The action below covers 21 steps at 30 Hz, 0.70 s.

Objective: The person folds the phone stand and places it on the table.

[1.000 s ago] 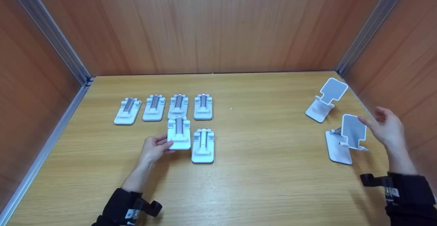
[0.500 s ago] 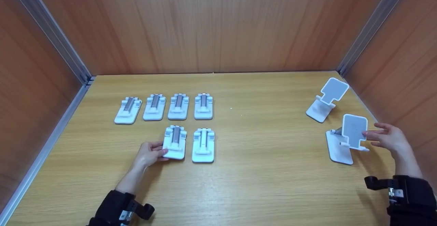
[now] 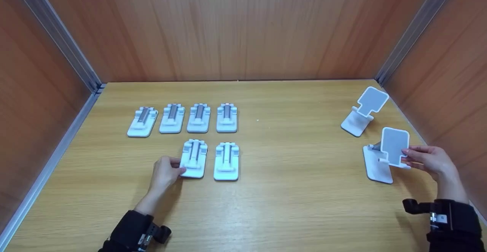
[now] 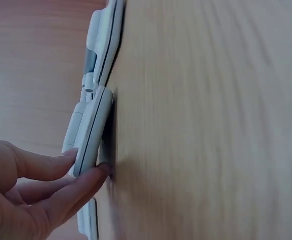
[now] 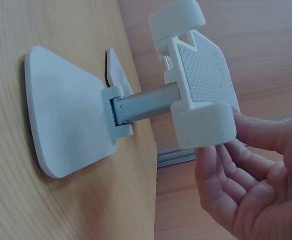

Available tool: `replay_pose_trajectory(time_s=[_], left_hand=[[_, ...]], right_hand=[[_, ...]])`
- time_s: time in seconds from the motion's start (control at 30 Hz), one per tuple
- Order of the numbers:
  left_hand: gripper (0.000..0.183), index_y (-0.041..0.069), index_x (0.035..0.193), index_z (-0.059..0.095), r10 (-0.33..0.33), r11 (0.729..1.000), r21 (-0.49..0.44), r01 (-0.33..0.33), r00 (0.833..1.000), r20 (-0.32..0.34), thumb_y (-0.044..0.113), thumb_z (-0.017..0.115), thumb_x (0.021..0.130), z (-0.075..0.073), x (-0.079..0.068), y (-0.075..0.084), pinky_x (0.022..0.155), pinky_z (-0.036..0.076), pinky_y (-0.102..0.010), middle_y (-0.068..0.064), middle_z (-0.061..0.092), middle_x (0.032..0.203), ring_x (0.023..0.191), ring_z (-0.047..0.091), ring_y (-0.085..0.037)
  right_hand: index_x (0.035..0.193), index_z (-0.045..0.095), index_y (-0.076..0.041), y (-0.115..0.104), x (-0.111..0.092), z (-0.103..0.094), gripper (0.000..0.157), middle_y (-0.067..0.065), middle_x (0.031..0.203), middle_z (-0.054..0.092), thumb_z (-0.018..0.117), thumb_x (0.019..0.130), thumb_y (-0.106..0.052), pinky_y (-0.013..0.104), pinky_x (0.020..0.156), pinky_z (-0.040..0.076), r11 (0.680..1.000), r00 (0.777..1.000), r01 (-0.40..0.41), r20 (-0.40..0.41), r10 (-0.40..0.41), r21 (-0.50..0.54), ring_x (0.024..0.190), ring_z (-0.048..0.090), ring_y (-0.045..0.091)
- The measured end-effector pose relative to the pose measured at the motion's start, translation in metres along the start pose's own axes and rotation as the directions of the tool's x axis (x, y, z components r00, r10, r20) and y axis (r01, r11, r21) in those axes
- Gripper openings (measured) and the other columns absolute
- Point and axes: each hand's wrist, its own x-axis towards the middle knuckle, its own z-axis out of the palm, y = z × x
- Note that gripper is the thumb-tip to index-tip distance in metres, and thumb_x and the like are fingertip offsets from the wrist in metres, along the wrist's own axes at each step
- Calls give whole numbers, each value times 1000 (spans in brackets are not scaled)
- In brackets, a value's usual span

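My left hand pinches the lower left edge of a folded white phone stand. In the left wrist view its thumb lies on top of that stand and the fingertips are underneath, with a shadow gap above the table. Just right of it lies another folded stand. On the right side, my right hand pinches the edge of the upper plate of an unfolded phone stand. The right wrist view shows its flat base on the table and its metal arm raised.
Several folded phone stands form a row farther back on the left. Behind the right hand's stand is a second unfolded one. Wooden panels enclose the table at the back and sides.
My left hand has brought its folded stand nearer and slightly left, away from the back row. My right hand has come down from above and taken hold of the unfolded stand's plate.
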Motion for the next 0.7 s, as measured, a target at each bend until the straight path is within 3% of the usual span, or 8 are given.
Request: replay_pose_trajectory(time_s=[0.13,0.23,0.37,0.57,0.7], left_hand=[[28,-15,99,60,64,993,100,-60,997,-32,-9,63,72,1,-1,0,82,45,-44,-28,60,95,94,54,-37],[28,-14,97,60,79,991,112,-74,996,-39,-10,63,70,0,-2,0,81,46,-43,-27,61,91,90,56,-36],[29,-15,102,58,78,992,101,-73,996,-43,-5,62,75,-4,-4,3,78,48,-42,-25,60,91,87,57,-34],[34,-12,111,53,131,991,47,-128,989,-74,6,59,83,-8,-11,19,77,50,-39,-26,57,101,91,56,-34],[34,-9,112,54,170,984,-45,-173,983,-65,7,60,83,1,-13,39,78,50,-37,-22,59,99,91,57,-31]], right_hand=[[75,63,-19,0,0,8,8,-2,72,65,64,81,-14,22,64,54,999,999,37,-32,-37,8,68,64,13],[73,64,-18,-2,0,17,8,-2,71,64,67,79,-14,21,63,53,997,995,72,-69,-69,37,66,64,13],[73,65,-14,-13,-7,34,7,1,70,64,67,78,-9,21,61,53,976,985,153,-99,-139,155,64,63,15],[78,67,-4,-36,-22,72,6,7,72,65,63,79,0,24,63,54,884,959,283,-89,-269,372,64,64,17],[82,67,1,-50,-32,103,11,11,73,66,57,81,6,25,62,54,791,915,385,-88,-393,475,64,64,19]])
